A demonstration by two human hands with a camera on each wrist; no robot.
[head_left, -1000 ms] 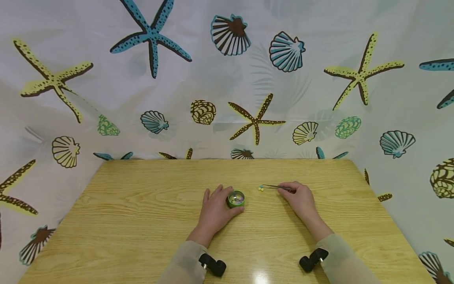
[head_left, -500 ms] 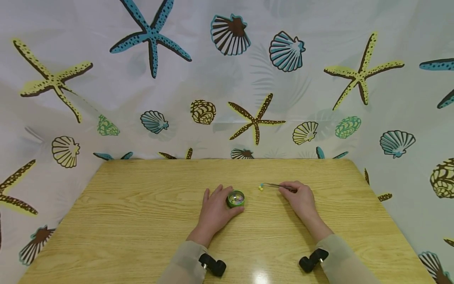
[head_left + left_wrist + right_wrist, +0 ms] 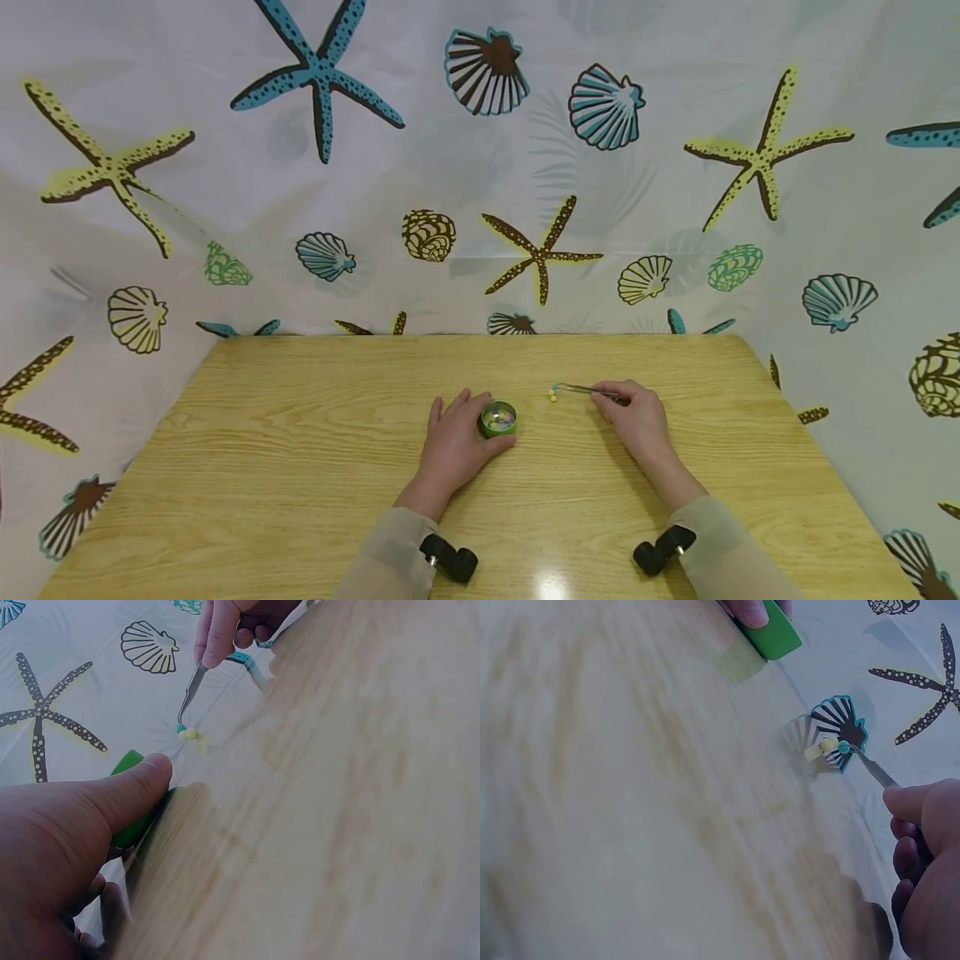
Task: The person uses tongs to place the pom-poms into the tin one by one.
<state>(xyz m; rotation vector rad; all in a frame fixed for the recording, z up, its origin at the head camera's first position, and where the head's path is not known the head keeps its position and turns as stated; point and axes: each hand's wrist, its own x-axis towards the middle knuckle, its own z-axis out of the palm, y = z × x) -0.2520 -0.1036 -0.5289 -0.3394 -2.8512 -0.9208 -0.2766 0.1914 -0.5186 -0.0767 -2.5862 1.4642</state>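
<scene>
In the head view my left hand [image 3: 453,450] rests on the table and grips a small round green tin [image 3: 500,432] between thumb and fingers. Small pale and coloured pieces show inside the tin. To its right, my right hand [image 3: 639,421] pinches metal tweezers [image 3: 588,389] with a bent tip. That tip meets a small blue bead [image 3: 555,387]; whether the bead is clamped is too small to tell. Close by it lie yellow beads [image 3: 553,397], also visible in the left wrist view as yellow beads [image 3: 193,733] next to the blue bead [image 3: 180,728].
Both hands are over a wood-grain table [image 3: 300,467]. A white cloth [image 3: 450,167] printed with starfish and shells hangs behind and at the sides. Each sleeve carries a black wrist mount, such as the left wrist mount [image 3: 450,558].
The tweezers' tip and the blue bead have shifted slightly away from me, and the bead sits a bit farther from the yellow ones. My left hand and the tin have stayed put.
</scene>
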